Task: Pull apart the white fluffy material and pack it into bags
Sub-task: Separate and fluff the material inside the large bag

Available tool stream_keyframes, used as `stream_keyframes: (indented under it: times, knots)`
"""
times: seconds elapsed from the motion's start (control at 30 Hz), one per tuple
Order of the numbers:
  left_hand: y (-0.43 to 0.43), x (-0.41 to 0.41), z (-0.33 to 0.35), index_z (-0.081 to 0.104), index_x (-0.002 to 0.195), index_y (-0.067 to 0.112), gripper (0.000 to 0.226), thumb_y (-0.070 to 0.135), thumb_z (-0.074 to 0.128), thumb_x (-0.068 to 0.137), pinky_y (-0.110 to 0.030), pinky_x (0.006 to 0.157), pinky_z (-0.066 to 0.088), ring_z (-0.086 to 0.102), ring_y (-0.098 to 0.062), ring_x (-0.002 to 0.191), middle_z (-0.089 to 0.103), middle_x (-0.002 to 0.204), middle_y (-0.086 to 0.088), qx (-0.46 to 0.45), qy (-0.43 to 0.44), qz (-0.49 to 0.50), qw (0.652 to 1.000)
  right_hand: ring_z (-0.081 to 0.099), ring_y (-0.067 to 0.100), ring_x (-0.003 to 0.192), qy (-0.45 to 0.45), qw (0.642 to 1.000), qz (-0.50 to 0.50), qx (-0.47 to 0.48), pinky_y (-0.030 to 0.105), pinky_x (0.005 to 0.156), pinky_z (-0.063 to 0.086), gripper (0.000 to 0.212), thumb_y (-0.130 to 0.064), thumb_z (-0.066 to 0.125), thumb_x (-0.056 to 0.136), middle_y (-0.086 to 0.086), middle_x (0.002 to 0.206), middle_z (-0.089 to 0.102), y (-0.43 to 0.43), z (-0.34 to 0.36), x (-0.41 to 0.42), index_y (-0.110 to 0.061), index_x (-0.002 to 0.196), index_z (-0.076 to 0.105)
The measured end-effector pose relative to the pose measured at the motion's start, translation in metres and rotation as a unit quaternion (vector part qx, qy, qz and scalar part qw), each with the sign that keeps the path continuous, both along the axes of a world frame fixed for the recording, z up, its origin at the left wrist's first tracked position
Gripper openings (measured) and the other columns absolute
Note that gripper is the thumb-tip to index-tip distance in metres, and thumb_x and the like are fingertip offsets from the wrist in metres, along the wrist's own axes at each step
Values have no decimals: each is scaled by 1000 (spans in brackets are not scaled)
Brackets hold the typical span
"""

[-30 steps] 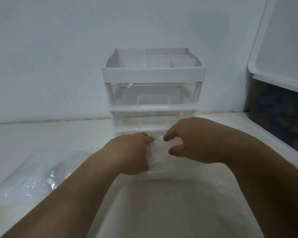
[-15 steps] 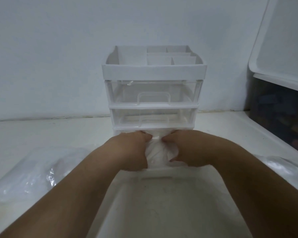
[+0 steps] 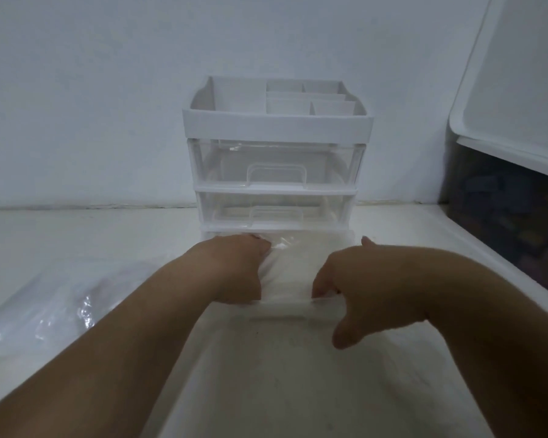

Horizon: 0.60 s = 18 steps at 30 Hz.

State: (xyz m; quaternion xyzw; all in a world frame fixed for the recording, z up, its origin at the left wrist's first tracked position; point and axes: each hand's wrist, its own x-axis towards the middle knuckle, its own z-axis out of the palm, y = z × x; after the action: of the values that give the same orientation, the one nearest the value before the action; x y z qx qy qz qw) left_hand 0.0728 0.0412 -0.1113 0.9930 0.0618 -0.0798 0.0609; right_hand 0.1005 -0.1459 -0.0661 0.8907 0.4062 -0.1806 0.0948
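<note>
A clear plastic bag with white fluffy material inside is stretched between my two hands, just in front of the drawer unit. My left hand grips the bag's left edge with curled fingers. My right hand pinches its near right edge, thumb hanging down, index finger pointing away. Below my hands lies a white bin holding more of the pale fluffy material.
A white three-drawer organiser with clear drawers stands against the wall straight ahead. A crumpled clear plastic bag lies on the table at left. A large dark storage box with a raised white lid stands at right.
My hands, close together and bunching the bag half a second ago, have moved apart sideways, and the bag now spreads flat between them.
</note>
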Motion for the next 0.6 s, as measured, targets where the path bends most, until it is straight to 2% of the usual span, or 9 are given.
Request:
stream_keyframes:
  times: [0.03, 0.17, 0.27, 0.4, 0.43, 0.5, 0.53, 0.6]
  knots:
    - [0, 0, 0, 44, 143, 24, 71, 17, 70, 78, -38, 107, 44, 49, -21, 129, 48, 144, 4, 0, 2, 1, 1000, 43, 15, 133, -2, 1000, 2, -9, 45, 120, 19, 65, -46, 72, 84, -9, 140, 49, 1, -4, -2, -31, 142, 48]
    - [1, 0, 1, 44, 143, 21, 68, 17, 68, 79, -37, 107, 44, 49, -22, 130, 48, 145, 2, 2, 6, 1, 1000, 45, 15, 129, 21, 1000, 4, -19, 33, 111, 38, 70, -47, 72, 85, -8, 143, 47, 1, -1, -6, -29, 146, 43]
    - [0, 0, 2, 43, 144, 22, 69, 16, 67, 79, -37, 107, 44, 49, -22, 130, 48, 145, 1, 1, 8, 3, 1000, 48, 10, 124, 31, 999, 5, -14, 28, 107, 40, 69, -50, 71, 84, -12, 141, 49, -5, 12, -8, -34, 145, 45]
    - [-1, 0, 2, 40, 147, 23, 72, 16, 67, 80, -35, 108, 43, 48, -22, 132, 46, 147, 3, -1, 7, 4, 1000, 48, -3, 109, 12, 997, -22, 69, 14, 91, 40, 61, -46, 74, 83, -24, 135, 50, -15, 29, -11, -43, 138, 49]
    - [-2, -1, 2, 40, 147, 23, 72, 16, 67, 81, -34, 108, 43, 48, -22, 132, 46, 147, 3, 0, 4, 3, 1000, 49, -1, 113, -6, 995, -25, 92, 16, 95, 41, 60, -45, 75, 82, -25, 135, 49, -15, 28, -12, -44, 136, 50]
    - [-2, -1, 2, 39, 147, 24, 72, 16, 67, 81, -33, 108, 42, 47, -21, 132, 45, 148, 3, 3, 2, 1, 1000, 43, 6, 127, -53, 994, -25, 95, 32, 114, 32, 66, -41, 79, 79, -21, 141, 43, -10, 20, -12, -44, 137, 47]
    - [-1, -1, 1, 40, 147, 24, 72, 17, 67, 81, -34, 109, 42, 47, -21, 132, 45, 148, 3, 3, 2, 0, 1000, 39, 10, 133, -68, 995, -24, 68, 41, 121, 22, 71, -39, 80, 78, -17, 144, 40, -7, 14, -12, -41, 140, 44]
    - [-1, -1, 1, 43, 144, 24, 69, 18, 68, 80, -36, 108, 43, 50, -21, 130, 48, 145, 4, 0, -4, -1, 1000, 38, 19, 137, -77, 997, -27, -10, 56, 122, 6, 74, -33, 80, 78, -6, 146, 41, 0, 0, -10, -31, 143, 44]
